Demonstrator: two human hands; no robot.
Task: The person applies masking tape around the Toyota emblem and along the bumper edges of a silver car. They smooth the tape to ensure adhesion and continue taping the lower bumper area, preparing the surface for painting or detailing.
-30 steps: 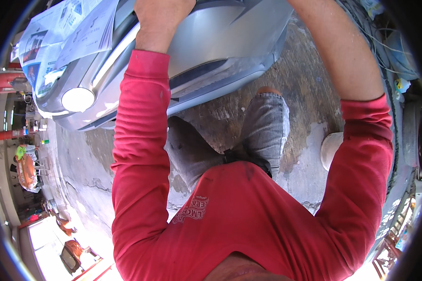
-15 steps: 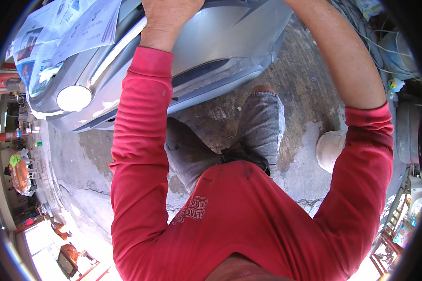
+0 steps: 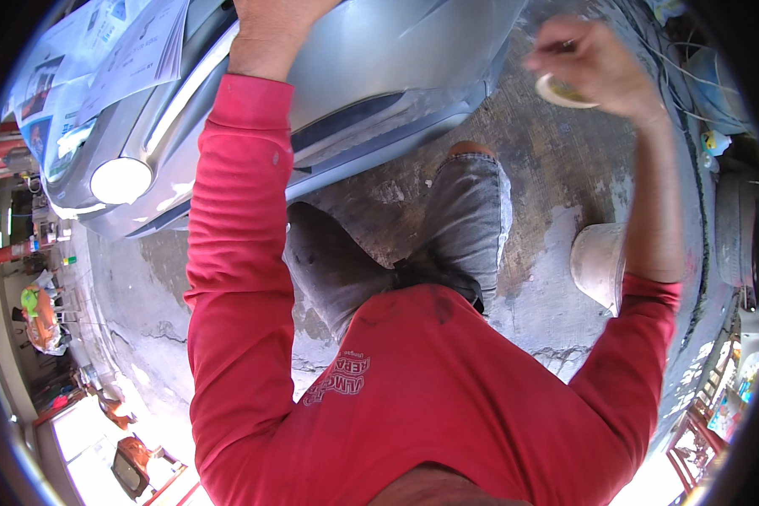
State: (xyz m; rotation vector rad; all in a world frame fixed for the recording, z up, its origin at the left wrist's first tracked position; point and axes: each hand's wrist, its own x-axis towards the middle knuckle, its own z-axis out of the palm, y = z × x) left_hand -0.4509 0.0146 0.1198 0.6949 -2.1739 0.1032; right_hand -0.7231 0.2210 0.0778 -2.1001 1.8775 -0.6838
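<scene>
My left hand (image 3: pixel 280 24) reaches up over the silver-grey car bumper (image 3: pixel 396 55); its fingers are cut off by the upper edge, so their pose is hidden. Held clear of the bumper, over the floor at the upper right, my right hand (image 3: pixel 603 72) has its fingers curled. A cream ring that looks like a roll of masking tape (image 3: pixel 558 94) hangs under those fingers, gripped by them. At the car's left corner is a round, brightly shining lamp (image 3: pixel 121 181). Printed newspaper sheets (image 3: pixel 131 63) lie over the car's upper left part.
A whitish bucket-like container (image 3: pixel 597 261) stands on the stained concrete floor (image 3: pixel 548 169) beside my right forearm. Loose cables (image 3: pixel 691 84) and a tyre (image 3: pixel 735 232) are along the right side. My bent knees are close under the bumper.
My right hand has come back down into view from beyond the upper edge, with the tape roll in it. My left arm has shifted slightly left.
</scene>
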